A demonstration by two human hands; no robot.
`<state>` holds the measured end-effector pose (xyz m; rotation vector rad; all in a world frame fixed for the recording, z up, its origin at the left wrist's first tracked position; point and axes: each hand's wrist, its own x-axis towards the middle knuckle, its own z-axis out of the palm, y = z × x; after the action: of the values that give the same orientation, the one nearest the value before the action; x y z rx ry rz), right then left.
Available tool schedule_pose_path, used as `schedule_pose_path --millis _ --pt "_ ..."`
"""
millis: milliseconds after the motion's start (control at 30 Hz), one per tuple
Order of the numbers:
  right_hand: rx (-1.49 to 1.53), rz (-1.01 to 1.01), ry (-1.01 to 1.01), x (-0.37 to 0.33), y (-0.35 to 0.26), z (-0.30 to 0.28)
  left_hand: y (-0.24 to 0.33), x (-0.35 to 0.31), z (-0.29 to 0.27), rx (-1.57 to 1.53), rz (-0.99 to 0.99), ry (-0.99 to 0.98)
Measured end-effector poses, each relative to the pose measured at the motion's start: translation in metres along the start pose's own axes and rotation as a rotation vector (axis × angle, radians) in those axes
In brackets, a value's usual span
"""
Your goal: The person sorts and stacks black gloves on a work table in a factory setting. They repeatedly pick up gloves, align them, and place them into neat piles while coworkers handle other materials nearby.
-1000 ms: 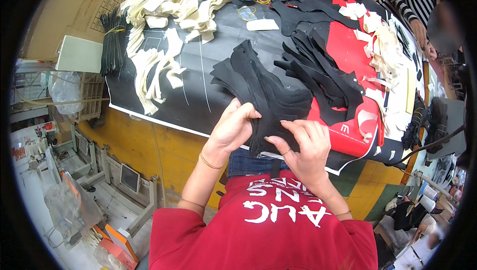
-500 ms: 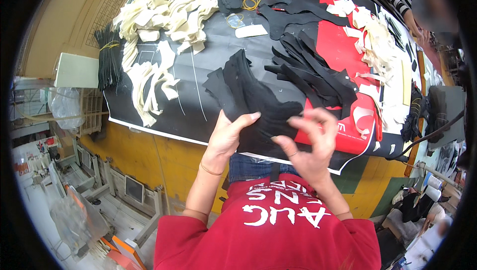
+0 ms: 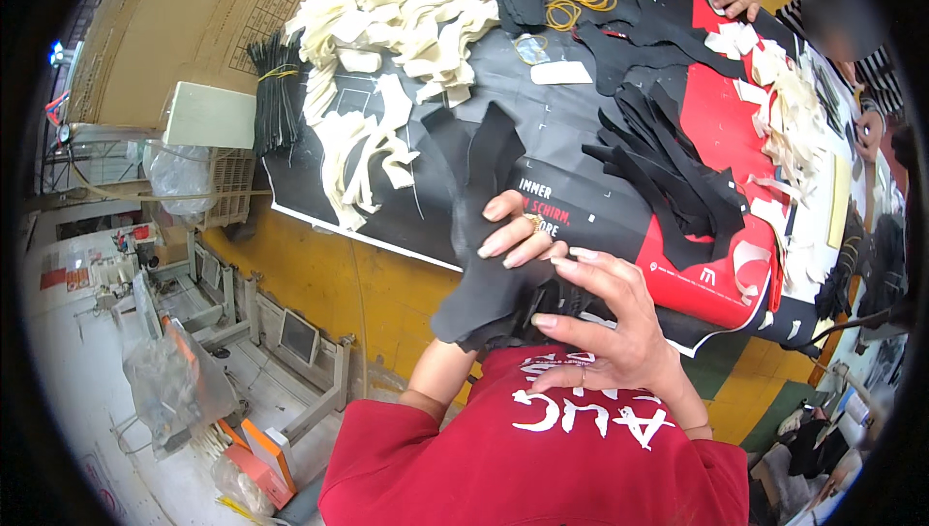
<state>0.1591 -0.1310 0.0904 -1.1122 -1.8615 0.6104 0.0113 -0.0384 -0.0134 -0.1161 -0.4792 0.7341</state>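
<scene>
Head view: left hand [image 3: 509,235] clasps curved black fabric pieces [image 3: 481,297], likely being squared up; right hand [image 3: 622,334], half-open beside them, would need closing to grip.

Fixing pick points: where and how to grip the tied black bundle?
Pinch the bundle at its yellow tie, probably from above. The tie gathers it there. The white block crowds its left and cream pieces lie close on its right, so sideways access looks tight.

Gap between held pieces [image 3: 481,289] and strips [image 3: 668,166]
</scene>
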Motion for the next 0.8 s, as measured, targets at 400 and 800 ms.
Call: schedule_pose_path --millis 400,800 --pt "-0.150 -0.006 -0.085 0.014 0.015 -0.016 0.021 0.008 0.011 0.641 -0.011 0.127" --pt "-0.366 0.306 0.164 -0.011 0.052 -0.072 0.019 -0.001 0.011 0.458 -0.051 0.119"
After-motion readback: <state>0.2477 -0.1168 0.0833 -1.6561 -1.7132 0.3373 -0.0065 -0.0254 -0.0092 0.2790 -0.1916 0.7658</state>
